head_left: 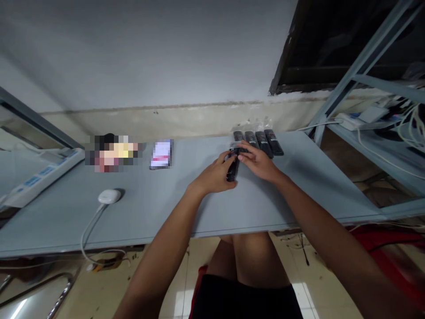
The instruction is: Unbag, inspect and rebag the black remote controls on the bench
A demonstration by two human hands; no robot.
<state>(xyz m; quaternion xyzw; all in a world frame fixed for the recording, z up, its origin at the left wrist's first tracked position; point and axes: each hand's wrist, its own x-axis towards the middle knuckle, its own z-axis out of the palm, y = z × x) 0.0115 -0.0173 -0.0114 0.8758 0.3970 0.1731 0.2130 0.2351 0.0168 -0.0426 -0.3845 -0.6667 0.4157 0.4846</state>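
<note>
A black remote control [233, 170], apparently in a clear plastic sleeve, lies lengthwise on the grey table in front of me. My left hand [217, 174] is closed round it, thumb at the near end and fingers along the upper part. From the right, my right hand [257, 161] has its fingers bent over the far end, gripping there beside the left fingertips. Those fingers hide the top of the remote. Just behind my hands, several similar black remotes [274, 142] lie side by side, with clear plastic sticking out past their far ends.
On the grey table [142, 212] are a phone [161, 153], a blurred-out pile [114, 153] and a white round device [109, 196] with a cable. A white power strip [44, 177] lies at the left edge. Metal frame posts [320, 128] and cables stand to the right.
</note>
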